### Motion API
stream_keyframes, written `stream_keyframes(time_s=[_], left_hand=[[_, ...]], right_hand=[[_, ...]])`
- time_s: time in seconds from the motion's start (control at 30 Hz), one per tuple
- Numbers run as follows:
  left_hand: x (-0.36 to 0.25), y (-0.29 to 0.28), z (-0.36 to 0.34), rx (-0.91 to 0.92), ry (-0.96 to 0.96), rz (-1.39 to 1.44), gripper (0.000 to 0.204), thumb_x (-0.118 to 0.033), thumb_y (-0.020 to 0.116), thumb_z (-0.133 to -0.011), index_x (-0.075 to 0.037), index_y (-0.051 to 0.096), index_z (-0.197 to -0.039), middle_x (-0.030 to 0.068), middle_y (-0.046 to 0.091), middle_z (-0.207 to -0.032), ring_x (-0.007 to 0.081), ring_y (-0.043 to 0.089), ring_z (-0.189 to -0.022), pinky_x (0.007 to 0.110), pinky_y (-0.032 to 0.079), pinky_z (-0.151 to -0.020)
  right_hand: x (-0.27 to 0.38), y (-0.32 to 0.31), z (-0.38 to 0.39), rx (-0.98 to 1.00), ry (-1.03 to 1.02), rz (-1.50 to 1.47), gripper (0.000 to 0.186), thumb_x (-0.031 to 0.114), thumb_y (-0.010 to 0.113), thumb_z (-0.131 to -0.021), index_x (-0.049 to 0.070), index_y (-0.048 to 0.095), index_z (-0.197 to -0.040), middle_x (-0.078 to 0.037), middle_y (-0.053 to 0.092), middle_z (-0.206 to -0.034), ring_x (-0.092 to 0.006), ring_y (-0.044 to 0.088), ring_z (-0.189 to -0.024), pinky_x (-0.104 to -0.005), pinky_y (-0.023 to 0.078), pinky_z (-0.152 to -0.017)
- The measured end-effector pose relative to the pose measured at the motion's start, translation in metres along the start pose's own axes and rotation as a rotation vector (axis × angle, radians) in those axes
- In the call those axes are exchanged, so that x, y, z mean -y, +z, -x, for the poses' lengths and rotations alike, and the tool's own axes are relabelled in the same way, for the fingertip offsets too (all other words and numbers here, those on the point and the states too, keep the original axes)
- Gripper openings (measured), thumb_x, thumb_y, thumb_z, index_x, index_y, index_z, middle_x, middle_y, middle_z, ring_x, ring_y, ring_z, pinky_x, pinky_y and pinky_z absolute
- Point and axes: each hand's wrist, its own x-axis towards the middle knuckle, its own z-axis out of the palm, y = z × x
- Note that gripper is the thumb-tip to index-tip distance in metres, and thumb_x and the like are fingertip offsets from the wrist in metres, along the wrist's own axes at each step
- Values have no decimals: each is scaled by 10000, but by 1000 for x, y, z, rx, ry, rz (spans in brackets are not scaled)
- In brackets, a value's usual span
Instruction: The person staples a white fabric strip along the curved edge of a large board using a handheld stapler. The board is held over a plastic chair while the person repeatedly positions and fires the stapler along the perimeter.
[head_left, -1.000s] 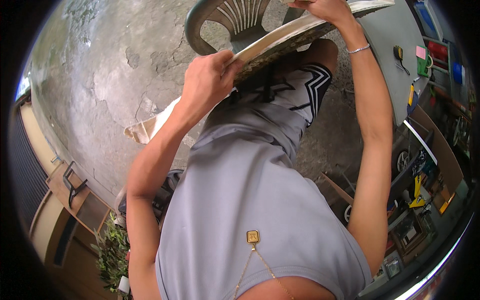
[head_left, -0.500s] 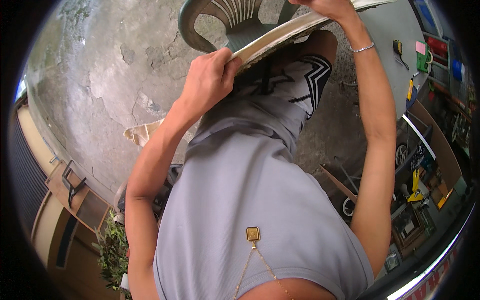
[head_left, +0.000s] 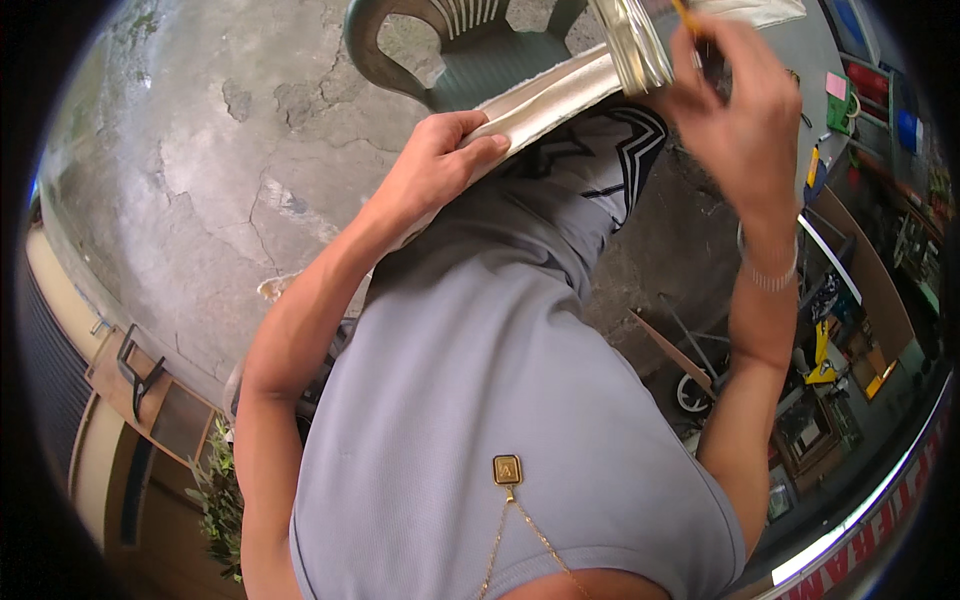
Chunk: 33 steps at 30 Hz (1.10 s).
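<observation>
My left hand [head_left: 435, 160] grips the edge of a long cream strip [head_left: 560, 98] with ragged edges, thumb on top and fingers beneath. The strip runs from below my left wrist over my lap toward the upper right. A metal tin [head_left: 636, 48] with pale streaks down its side overlaps the strip. Right beside it is my right hand [head_left: 745, 110], blurred by motion, with its fingers closed round a thin orange-handled tool [head_left: 684, 14]; the tool's other end is not clear. A pale ragged end [head_left: 275, 287] shows past my left forearm.
A green plastic chair [head_left: 490, 75] stands ahead on the cracked concrete floor [head_left: 200, 190]. At right, a grey tabletop [head_left: 815, 90] carries a green tool with a pink note [head_left: 838, 100]. Frames, boards and a yellow tool [head_left: 822, 350] crowd the right side. A plant [head_left: 218, 490] is at lower left.
My right hand has let go of the strip, come nearer and now holds the orange-handled tool. The tin has come into view. My left hand has shifted slightly down, still on the strip.
</observation>
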Motion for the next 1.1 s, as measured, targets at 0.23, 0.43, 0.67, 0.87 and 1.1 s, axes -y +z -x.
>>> stream_keyframes(time_s=[0.23, 0.43, 0.67, 0.87, 1.1], left_hand=[[9, 7, -1, 69, -42, 132, 271, -268, 630, -945, 0, 639, -906, -62, 519, -759, 31, 439, -702, 242, 324, -589], [14, 14, 2, 104, 25, 75, 284, -268, 628, -938, -14, 621, -813, -65, 493, -710, 35, 420, -670, 257, 314, -567], [11, 19, 4, 124, 2, 113, 300, -281, 622, -931, -11, 620, -800, -38, 503, -692, 55, 426, -673, 269, 331, -581], [4, 22, 6, 136, -23, 84, 322, -301, 624, -910, -3, 631, -789, -24, 515, -676, 66, 434, -666, 276, 342, -588], [13, 26, 4, 110, 69, 71, 281, -238, 638, -934, 25, 700, -853, -6, 517, -607, 65, 418, -591, 282, 346, -521]], right_hand=[[91, -30, 74, 536, 789, -677, 346, 245, 772, -850, -47, 612, -944, -165, 586, -795, -271, 583, -639, -379, 461, -616], [118, -16, 84, 729, 993, -684, 380, 283, 752, -863, -59, 599, -926, -186, 582, -787, -272, 559, -622, -395, 455, -611], [128, -16, 81, 778, 1048, -672, 383, 279, 756, -856, -60, 593, -928, -188, 585, -789, -278, 563, -619, -401, 458, -614], [126, -15, 81, 803, 1091, -659, 391, 282, 760, -851, -62, 596, -936, -196, 597, -809, -296, 593, -646, -410, 471, -632], [122, -15, 84, 786, 1022, -649, 372, 249, 763, -846, -71, 597, -937, -215, 609, -839, -309, 634, -680, -400, 495, -649]])
